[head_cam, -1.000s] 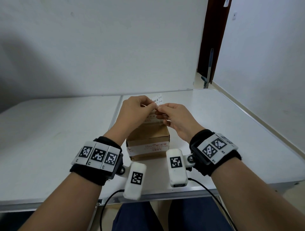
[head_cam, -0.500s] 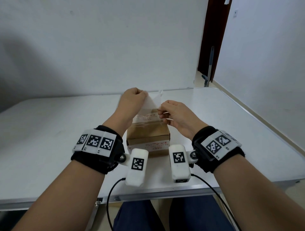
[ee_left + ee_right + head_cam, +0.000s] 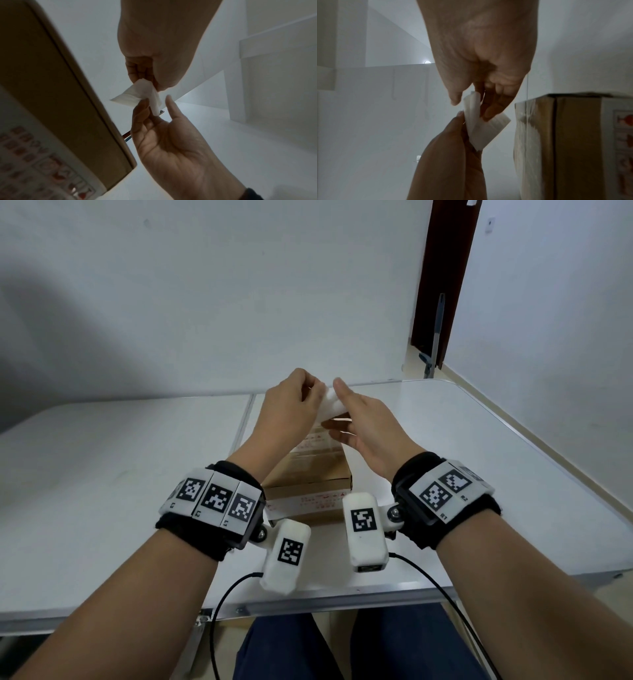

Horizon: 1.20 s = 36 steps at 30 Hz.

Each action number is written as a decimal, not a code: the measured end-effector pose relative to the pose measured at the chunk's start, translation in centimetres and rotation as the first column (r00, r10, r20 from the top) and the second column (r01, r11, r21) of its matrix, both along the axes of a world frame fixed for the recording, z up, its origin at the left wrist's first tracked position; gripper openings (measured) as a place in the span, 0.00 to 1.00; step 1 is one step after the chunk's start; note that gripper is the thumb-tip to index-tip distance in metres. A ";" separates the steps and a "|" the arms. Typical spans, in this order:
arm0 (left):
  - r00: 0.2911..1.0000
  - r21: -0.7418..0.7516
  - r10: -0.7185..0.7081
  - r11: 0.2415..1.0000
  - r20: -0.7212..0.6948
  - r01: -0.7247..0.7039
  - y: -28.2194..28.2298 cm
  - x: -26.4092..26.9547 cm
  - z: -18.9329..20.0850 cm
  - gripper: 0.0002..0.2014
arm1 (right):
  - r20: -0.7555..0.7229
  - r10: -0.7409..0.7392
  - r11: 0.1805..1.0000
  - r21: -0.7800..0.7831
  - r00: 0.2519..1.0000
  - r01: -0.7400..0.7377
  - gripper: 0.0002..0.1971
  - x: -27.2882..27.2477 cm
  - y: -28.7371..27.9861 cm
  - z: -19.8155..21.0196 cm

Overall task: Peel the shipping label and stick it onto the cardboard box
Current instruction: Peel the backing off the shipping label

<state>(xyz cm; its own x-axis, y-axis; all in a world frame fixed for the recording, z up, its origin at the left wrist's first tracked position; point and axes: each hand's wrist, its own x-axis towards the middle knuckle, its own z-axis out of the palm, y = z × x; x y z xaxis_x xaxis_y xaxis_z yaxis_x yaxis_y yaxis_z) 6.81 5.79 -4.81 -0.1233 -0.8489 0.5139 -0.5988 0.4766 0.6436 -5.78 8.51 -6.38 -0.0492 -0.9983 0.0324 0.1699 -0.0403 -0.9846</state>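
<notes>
A brown cardboard box [image 3: 308, 470] with a red-printed white strip stands on the white table [image 3: 102, 474]; it also shows as the box [image 3: 51, 81] and the box [image 3: 573, 135] in the wrist views. Both hands hover above its far end with the white shipping label [image 3: 330, 405] and its backing bunched between them. My left hand [image 3: 294, 405] has curled fingers that pinch the paper [image 3: 142, 88]. My right hand [image 3: 359, 429] holds the other end [image 3: 474, 121] among its fingers, thumb standing apart. Which layer is label or backing I cannot tell.
The table's right edge [image 3: 548, 446] runs along a wall. A dark door [image 3: 442, 268] and a leaning pole [image 3: 438, 330] stand beyond the far right corner. Black cables [image 3: 233, 587] hang from the wrist cameras over the table's front edge.
The hands pulled the paper apart above the box, then rose and came back together; the paper is now bunched between them, and the right thumb has lifted off.
</notes>
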 end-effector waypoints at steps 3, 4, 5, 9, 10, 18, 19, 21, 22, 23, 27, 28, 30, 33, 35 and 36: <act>0.998 0.045 0.002 0.999 -0.068 0.001 0.0 -0.2 0.0 0.10 | -0.062 -0.067 0.997 -0.028 0.996 0.065 0.15 0.2 -0.1 -0.1; 0.995 0.070 0.000 0.998 -0.102 0.007 0.0 -0.2 0.0 0.10 | -0.078 -0.082 0.996 -0.040 0.994 0.079 0.13 0.1 0.0 -0.2; 0.991 0.093 -0.003 0.996 -0.136 0.016 -0.1 -0.3 -0.1 0.10 | -0.088 -0.092 0.995 -0.050 0.992 0.087 0.12 0.1 0.0 -0.2; 0.976 0.124 -0.013 0.991 -0.216 0.041 -0.3 -0.5 -0.3 0.09 | -0.080 -0.100 0.993 -0.066 0.992 0.094 0.12 -0.2 0.1 -0.4; 0.974 0.136 -0.013 0.990 -0.226 0.044 -0.4 -0.5 -0.3 0.09 | -0.080 -0.097 0.994 -0.068 0.992 0.091 0.12 -0.3 0.1 -0.4; 0.916 0.370 0.036 0.920 -0.400 0.126 -1.8 0.5 -0.2 0.10 | -0.062 -0.013 1.000 -0.005 0.998 0.013 0.15 -0.6 -0.1 -0.4; 0.908 0.384 0.037 0.913 -0.417 0.139 -1.8 0.6 -0.1 0.10 | -0.062 -0.005 1.000 -0.001 0.998 0.005 0.15 -0.6 -0.1 -0.4; 0.889 0.410 0.038 0.896 -0.456 0.172 -1.8 0.9 0.2 0.08 | -0.066 0.013 1.000 0.009 0.998 -0.013 0.16 -0.7 -0.1 -0.4; 0.883 0.417 0.036 0.890 -0.468 0.185 -1.8 1.0 0.3 0.07 | -0.069 0.023 1.000 0.013 0.997 -0.022 0.16 -0.8 0.0 -0.4; 0.880 0.418 0.031 0.888 -0.474 0.194 -1.9 1.2 0.4 0.06 | -0.070 0.033 0.999 0.015 0.997 -0.032 0.16 -1.0 0.0 -0.4; 0.890 0.397 0.038 0.903 -0.453 0.164 -2.0 1.4 0.4 0.08 | -0.080 0.054 0.999 0.013 0.995 -0.053 0.16 -1.1 0.2 -0.5; 0.906 0.380 0.050 0.916 -0.421 0.126 -2.1 1.3 0.2 0.10 | -0.077 0.050 0.999 0.010 0.996 -0.049 0.16 -1.1 0.2 -0.5; 0.947 0.308 0.086 0.951 -0.309 0.014 -2.0 1.0 0.0 0.10 | -0.051 0.033 0.999 0.020 0.998 -0.032 0.14 -1.0 0.1 -0.5; 0.982 0.167 0.098 0.983 -0.160 -0.071 -1.7 0.6 0.0 0.09 | 0.050 0.044 0.996 0.072 0.998 -0.048 0.18 -0.9 0.2 -0.2; 0.993 0.076 0.083 0.994 -0.081 -0.077 -1.4 0.3 0.2 0.10 | 0.123 0.085 0.992 0.082 0.989 -0.095 0.21 -0.8 0.3 0.2; 0.995 0.034 0.083 0.996 -0.049 -0.081 -1.4 0.3 0.3 0.10 | 0.135 0.106 0.991 0.070 0.985 -0.116 0.21 -0.8 0.4 0.3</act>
